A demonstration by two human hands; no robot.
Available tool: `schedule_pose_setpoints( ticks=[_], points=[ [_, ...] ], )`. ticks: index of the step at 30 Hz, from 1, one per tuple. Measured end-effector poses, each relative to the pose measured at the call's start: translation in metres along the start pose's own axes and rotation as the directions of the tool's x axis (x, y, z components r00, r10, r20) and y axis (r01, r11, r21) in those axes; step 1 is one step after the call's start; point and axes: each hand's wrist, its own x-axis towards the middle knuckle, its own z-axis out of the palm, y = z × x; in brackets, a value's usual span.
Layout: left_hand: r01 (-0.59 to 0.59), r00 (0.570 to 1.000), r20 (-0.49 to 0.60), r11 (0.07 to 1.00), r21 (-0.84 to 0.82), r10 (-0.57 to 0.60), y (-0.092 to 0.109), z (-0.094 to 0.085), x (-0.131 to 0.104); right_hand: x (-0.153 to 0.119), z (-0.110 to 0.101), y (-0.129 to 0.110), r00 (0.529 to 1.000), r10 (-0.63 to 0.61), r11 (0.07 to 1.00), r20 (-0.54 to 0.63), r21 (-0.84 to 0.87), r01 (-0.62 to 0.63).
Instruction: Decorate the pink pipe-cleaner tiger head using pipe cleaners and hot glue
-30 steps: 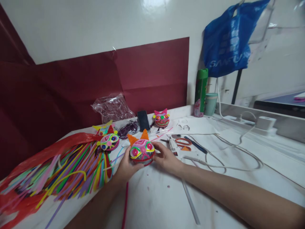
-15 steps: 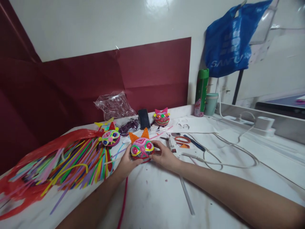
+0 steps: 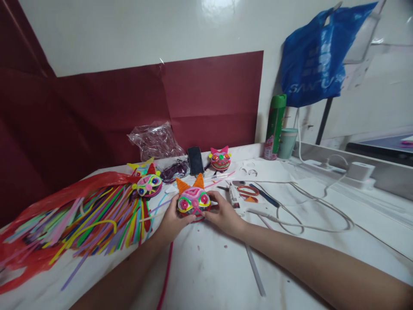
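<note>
Between my two hands is a small pipe-cleaner animal head (image 3: 194, 200), pink with orange pointed ears, round pink eyes and green and yellow trim. My left hand (image 3: 174, 218) grips its left side, thumb along the lower front. From the right, my right hand (image 3: 222, 212) holds it with thumb and fingers. The head sits just over the white tabletop (image 3: 206, 275); whether it touches is hidden. A glue gun (image 3: 233, 195) and orange-handled scissors (image 3: 248, 193) lie right of my right hand. A similar head with red ears (image 3: 148, 186) lies to the left.
Many coloured pipe cleaners (image 3: 93, 224) spread over a red plastic bag (image 3: 87, 184) at left. Behind stand a phone (image 3: 195, 161), a pink-eared head (image 3: 220, 158) and a crumpled clear bag (image 3: 156, 140). A looped white cable (image 3: 325, 202), green spray can (image 3: 275, 127) and cup (image 3: 287, 143) are at right.
The view has shifted slightly. Both hands still hold the orange-eared head, which has tilted a little, and the right thumb sits slightly higher on its front.
</note>
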Motion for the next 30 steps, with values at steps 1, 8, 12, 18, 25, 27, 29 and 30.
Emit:
schedule_pose_setpoints(
  ticks=[1, 8, 12, 18, 25, 27, 29, 30],
  points=[
    [0.004, 1.0, 0.005, 1.0, -0.002, -0.004, 0.0003, 0.0, -0.0005, -0.0002, -0.0002, -0.001, 1.0, -0.004, 1.0, 0.007, -0.005, 0.004],
    [0.008, 1.0, -0.006, 1.0, -0.003, -0.008, -0.0004, 0.0003, -0.0014, -0.0008, -0.002, -0.004, 1.0, -0.001, 1.0, 0.031, -0.024, 0.002],
    [0.017, 1.0, -0.013, 1.0, -0.005, -0.017, -0.0017, 0.0, -0.0001, -0.0005, -0.0018, -0.0047, 1.0, -0.001, 1.0, 0.03, -0.02, 0.001],
    [0.011, 1.0, 0.011, 1.0, 0.005, -0.011, -0.0043, -0.0021, 0.0012, -0.0005, -0.0012, -0.0044, 1.0, -0.004, 1.0, 0.023, -0.024, 0.004],
    [0.045, 0.999, 0.001, 0.999, 0.005, -0.045, -0.0045, -0.0022, 0.001, -0.0005, -0.0005, -0.0041, 1.0, 0.004, 1.0, 0.018, -0.016, -0.003],
    [0.046, 0.999, 0.005, 0.999, 0.005, -0.046, -0.0051, -0.0029, 0.0013, -0.0004, -0.0005, -0.0038, 1.0, 0.009, 1.0, 0.012, -0.019, -0.009],
    [0.046, 0.999, 0.002, 0.999, 0.013, -0.046, -0.0056, -0.0036, 0.002, -0.0003, -0.0006, -0.0033, 1.0, 0.01, 1.0, 0.014, -0.021, -0.01],
    [0.046, 0.999, 0.0, 0.999, 0.014, -0.046, -0.0053, -0.0037, 0.0022, -0.0003, -0.0006, -0.003, 1.0, 0.011, 1.0, 0.015, -0.023, -0.01]
  ],
)
